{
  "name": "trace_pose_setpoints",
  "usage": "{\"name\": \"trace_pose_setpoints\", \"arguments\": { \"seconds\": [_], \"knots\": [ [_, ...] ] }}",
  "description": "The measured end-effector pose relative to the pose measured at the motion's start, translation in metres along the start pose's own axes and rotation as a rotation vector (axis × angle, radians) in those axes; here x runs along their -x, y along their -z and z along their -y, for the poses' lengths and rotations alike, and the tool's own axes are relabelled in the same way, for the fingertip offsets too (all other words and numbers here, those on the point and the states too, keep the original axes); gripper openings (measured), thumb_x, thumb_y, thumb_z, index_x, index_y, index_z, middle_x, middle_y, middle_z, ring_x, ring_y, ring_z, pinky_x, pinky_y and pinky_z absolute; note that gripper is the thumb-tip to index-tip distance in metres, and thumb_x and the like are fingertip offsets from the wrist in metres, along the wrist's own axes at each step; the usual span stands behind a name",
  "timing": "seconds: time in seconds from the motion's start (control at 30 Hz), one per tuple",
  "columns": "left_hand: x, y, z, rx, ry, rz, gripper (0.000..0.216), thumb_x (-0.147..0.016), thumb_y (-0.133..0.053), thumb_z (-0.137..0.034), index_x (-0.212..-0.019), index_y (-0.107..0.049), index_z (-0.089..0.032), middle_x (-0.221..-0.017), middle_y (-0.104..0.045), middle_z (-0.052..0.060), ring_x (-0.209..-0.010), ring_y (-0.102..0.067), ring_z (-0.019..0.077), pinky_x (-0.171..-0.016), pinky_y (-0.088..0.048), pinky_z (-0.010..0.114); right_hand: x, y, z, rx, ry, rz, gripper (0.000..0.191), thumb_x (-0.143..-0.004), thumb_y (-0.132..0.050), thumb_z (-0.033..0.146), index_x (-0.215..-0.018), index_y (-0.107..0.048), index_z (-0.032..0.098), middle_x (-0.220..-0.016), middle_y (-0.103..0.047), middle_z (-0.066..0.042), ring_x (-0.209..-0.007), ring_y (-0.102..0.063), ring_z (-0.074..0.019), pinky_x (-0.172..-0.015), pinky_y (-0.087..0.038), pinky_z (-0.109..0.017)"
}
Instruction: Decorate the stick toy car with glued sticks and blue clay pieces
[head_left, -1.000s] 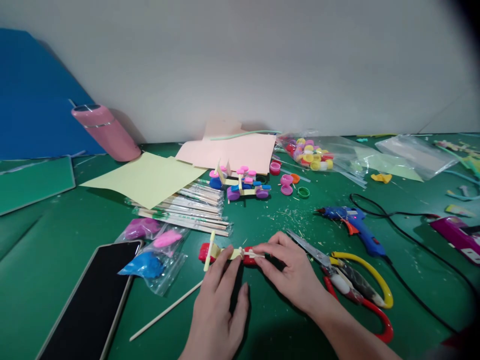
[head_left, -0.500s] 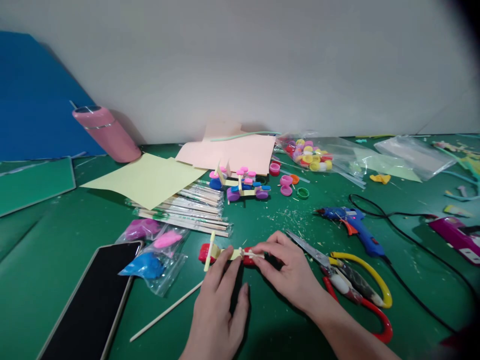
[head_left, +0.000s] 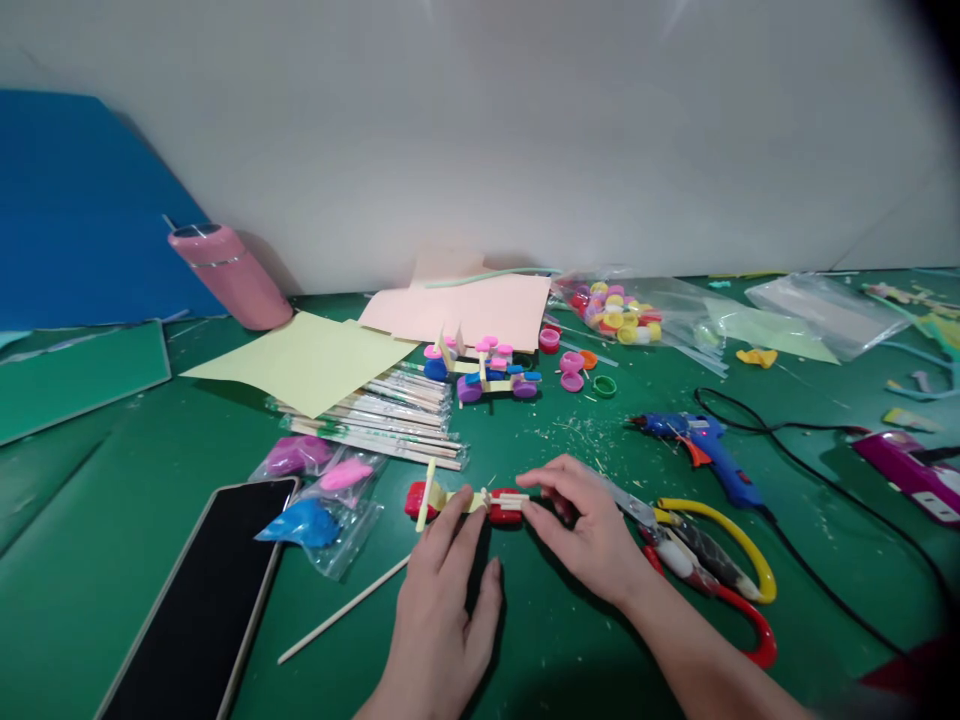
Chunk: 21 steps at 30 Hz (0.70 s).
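The left hand (head_left: 442,615) shows its back upward, with two fingers stretched forward and the thumb apart at their right. The right hand (head_left: 592,530) is ahead and to the right of it; its index finger and thumb point toward the left one, tips slightly separated. The right forearm (head_left: 690,640) extends behind, outward.

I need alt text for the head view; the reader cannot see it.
A person's left hand rests on a small red-ended craft model on a green table; the right hand is at its pale sticks. Scissors and a blue glue gun lie right, a smartphone left.
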<state>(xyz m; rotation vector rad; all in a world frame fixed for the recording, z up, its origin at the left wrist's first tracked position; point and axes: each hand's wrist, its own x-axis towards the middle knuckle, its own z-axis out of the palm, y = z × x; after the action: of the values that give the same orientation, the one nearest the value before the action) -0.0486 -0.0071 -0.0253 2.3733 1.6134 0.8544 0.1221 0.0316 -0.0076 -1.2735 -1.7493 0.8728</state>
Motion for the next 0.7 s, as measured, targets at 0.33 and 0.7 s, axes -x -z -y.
{"name": "trace_pose_setpoints", "arguments": {
  "seconds": [0.33,0.7],
  "knots": [
    [0.0011,-0.0017,0.0008,0.001,-0.010,-0.003,0.040,-0.080,-0.046,-0.018,-0.120,-0.043,-0.012,-0.124,-0.051,0.018,-0.114,-0.049,0.0269,-0.088,-0.047,0.044,0.0013,-0.0037,-0.0011,0.021,0.040,0.060,0.019,-0.081,-0.053,0.019,-0.096,-0.064,0.022,-0.083,-0.051,-0.003,-0.073,-0.051,-0.0137,-0.063,-0.043,-0.025],
    [0.0013,0.0057,-0.0045,0.063,0.004,-0.120,0.025,-0.078,-0.049,-0.015,-0.103,-0.053,-0.015,-0.110,-0.054,0.016,-0.103,-0.054,0.0249,-0.083,-0.049,0.039,0.0037,0.0010,-0.0053,-0.058,0.000,-0.295,0.015,-0.085,-0.045,0.023,-0.098,-0.051,0.019,-0.061,-0.028,0.006,-0.049,-0.032,-0.0087,-0.044,-0.031,-0.020]
  ]
}}
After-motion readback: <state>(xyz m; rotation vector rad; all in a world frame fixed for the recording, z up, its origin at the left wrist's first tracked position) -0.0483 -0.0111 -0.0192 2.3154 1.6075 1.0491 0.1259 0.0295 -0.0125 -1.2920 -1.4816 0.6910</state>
